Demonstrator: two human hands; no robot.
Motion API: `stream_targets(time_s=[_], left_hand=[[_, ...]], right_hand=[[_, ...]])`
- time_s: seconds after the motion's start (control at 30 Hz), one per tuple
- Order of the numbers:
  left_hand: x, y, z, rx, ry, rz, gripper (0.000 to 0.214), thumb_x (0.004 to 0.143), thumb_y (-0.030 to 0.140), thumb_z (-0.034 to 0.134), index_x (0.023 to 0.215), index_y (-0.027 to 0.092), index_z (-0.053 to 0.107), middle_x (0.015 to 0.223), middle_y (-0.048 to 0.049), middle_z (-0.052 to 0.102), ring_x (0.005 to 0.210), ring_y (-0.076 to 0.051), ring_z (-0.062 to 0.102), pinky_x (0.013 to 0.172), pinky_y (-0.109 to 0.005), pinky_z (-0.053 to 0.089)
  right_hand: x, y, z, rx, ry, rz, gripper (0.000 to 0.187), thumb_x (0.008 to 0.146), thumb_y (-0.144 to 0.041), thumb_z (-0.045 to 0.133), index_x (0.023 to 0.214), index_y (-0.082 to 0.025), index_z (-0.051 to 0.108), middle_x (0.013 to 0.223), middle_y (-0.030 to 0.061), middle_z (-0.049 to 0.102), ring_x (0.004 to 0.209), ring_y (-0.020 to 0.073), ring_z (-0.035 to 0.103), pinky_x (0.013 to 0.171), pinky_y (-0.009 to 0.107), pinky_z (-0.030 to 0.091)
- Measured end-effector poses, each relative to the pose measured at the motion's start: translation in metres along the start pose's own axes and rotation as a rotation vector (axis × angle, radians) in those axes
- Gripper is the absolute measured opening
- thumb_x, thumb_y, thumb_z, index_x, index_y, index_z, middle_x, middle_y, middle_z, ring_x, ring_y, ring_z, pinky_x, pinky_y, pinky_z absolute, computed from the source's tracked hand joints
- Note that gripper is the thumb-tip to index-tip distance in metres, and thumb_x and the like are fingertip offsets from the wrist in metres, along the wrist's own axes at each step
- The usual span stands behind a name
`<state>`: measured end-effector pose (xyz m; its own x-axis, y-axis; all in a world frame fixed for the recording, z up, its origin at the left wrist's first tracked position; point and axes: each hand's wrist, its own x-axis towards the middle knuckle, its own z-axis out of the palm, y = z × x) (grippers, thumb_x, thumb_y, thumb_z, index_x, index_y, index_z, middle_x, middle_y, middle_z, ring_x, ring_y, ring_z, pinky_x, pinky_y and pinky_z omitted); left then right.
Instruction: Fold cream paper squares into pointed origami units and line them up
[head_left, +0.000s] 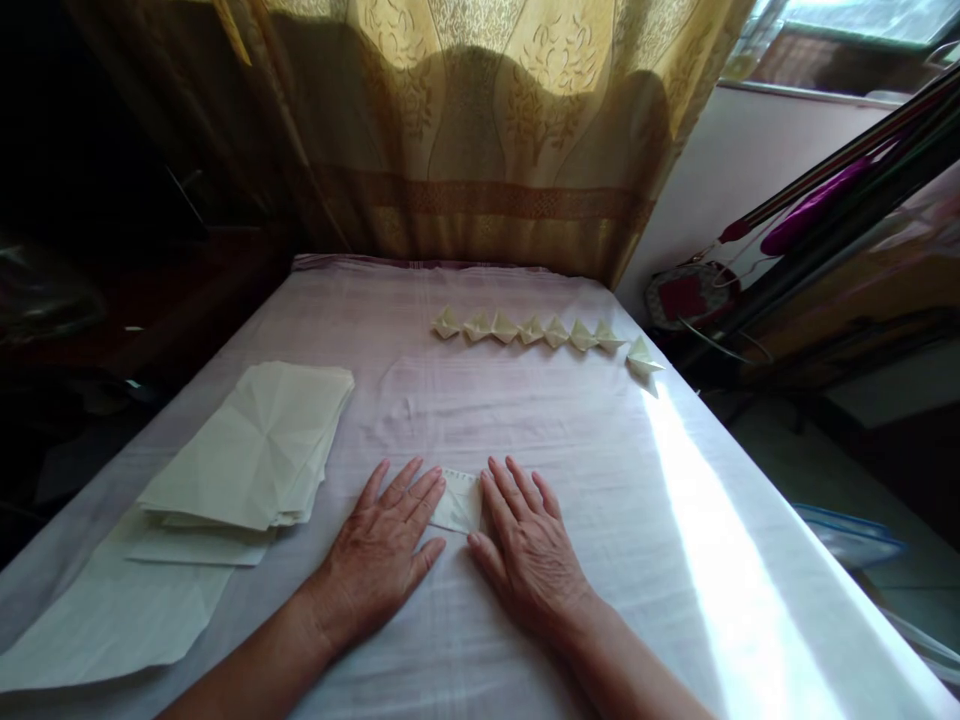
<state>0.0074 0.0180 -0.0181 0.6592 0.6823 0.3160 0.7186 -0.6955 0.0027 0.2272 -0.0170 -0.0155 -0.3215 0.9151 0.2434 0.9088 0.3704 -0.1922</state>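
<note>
A small folded piece of white paper lies flat on the cloth-covered table, with a row of small marks along its far edge. My left hand rests palm down over its left side, fingers stretched out. On the opposite side, my right hand lies flat with spread fingers, touching the paper's right edge. Both hands hide parts of the paper's sides. Further back stands a row of several small folded paper boats, and one more paper boat sits apart at the right.
A stack of creased paper sheets lies at the left, over a longer sheet. The pale tablecloth has a bright sunlit strip at the right. A patterned curtain hangs behind the table. A round bag is beyond the right edge.
</note>
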Motion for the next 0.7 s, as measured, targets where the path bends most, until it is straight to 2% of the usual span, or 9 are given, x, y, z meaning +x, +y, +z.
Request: stream_targets(time_s=[0.13,0.27,0.5,0.7], left_hand=[[0.005,0.002,0.0,-0.033,0.032,0.005,0.05,0.098,0.049,0.039,0.137,0.02,0.052,0.146,-0.0022,0.051,0.141,-0.02,0.035,0.122,-0.041,0.004],[0.006,-0.003,0.001,-0.057,0.024,-0.014,0.046,0.098,0.047,0.041,0.134,0.022,0.055,0.141,-0.0014,0.057,0.138,-0.021,0.039,0.122,-0.042,0.005],[0.01,-0.004,-0.013,-0.111,0.029,0.019,0.035,0.097,0.037,0.046,0.125,0.023,0.063,0.128,-0.0022,0.066,0.133,-0.025,0.046,0.119,-0.049,0.015],[0.007,0.007,-0.024,-0.239,0.105,0.064,0.025,0.096,0.034,0.052,0.109,0.023,0.071,0.107,-0.0022,0.075,0.119,-0.024,0.059,0.118,-0.049,0.021]], right_hand=[[0.006,-0.003,-0.005,0.083,-0.119,-0.181,0.063,0.093,-0.041,0.053,0.15,-0.022,0.034,0.154,0.0051,0.035,0.145,0.0257,0.027,0.118,0.051,0.021],[0.005,-0.006,-0.011,0.135,-0.185,-0.162,0.056,0.095,-0.043,0.051,0.146,-0.019,0.041,0.15,0.0067,0.043,0.141,0.0247,0.035,0.118,0.05,0.022],[-0.006,-0.002,-0.018,0.222,-0.016,-0.227,0.031,0.095,-0.032,0.052,0.121,-0.024,0.065,0.124,0.0049,0.068,0.122,0.0226,0.058,0.116,0.048,0.027],[-0.002,0.0,-0.02,0.33,0.132,-0.233,0.024,0.094,-0.022,0.049,0.091,-0.025,0.073,0.097,0.0009,0.076,0.098,0.0164,0.067,0.113,0.044,0.03]])
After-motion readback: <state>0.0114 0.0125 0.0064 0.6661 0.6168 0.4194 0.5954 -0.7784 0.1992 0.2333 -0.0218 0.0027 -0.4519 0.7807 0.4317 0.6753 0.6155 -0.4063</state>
